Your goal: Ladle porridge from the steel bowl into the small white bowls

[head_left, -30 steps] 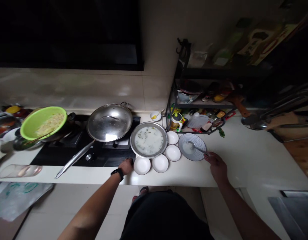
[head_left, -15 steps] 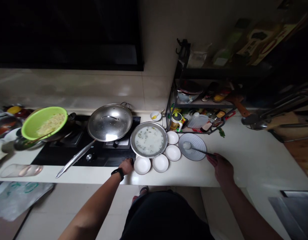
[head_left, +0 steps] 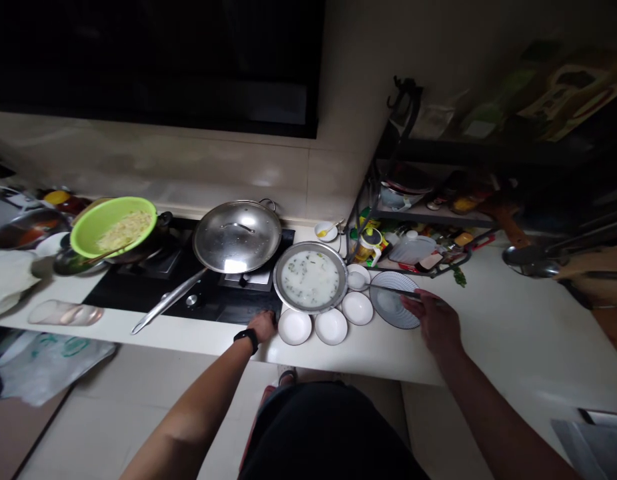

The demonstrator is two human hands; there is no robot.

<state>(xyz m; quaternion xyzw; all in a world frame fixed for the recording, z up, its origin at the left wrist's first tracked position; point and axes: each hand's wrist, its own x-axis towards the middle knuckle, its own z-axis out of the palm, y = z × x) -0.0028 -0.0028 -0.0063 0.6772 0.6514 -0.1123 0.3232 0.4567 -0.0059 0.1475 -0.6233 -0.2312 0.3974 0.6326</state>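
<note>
In my right hand [head_left: 433, 320] is the long dark handle of a ladle [head_left: 373, 288]. Its round scoop hangs at the small white bowl beside the right rim of a metal basin [head_left: 278, 293]. White liquid with green bits [head_left: 311, 279] fills much of the basin. Under the ladle's handle lies a patterned grey-blue plate [head_left: 395, 310]. My left hand [head_left: 263, 325], with a black watch at the wrist, rests curled on the front edge of the stove, left of a white bowl [head_left: 295, 327]. Two more white bowls [head_left: 331, 326] [head_left: 357, 309] stand along the basin.
A lidded pan [head_left: 238, 237] sits on the black stove, its long handle pointing front left. Farther left are a green basin [head_left: 81, 233] of pale shreds and a glass [head_left: 65, 312] on its side. Behind the plate stands a rack [head_left: 423, 213] with bottles and jars.
My right hand has brought the ladle from over the patterned plate leftward to the small bowl by the basin's rim. My left hand stays at the stove edge. The view has shifted slightly.
</note>
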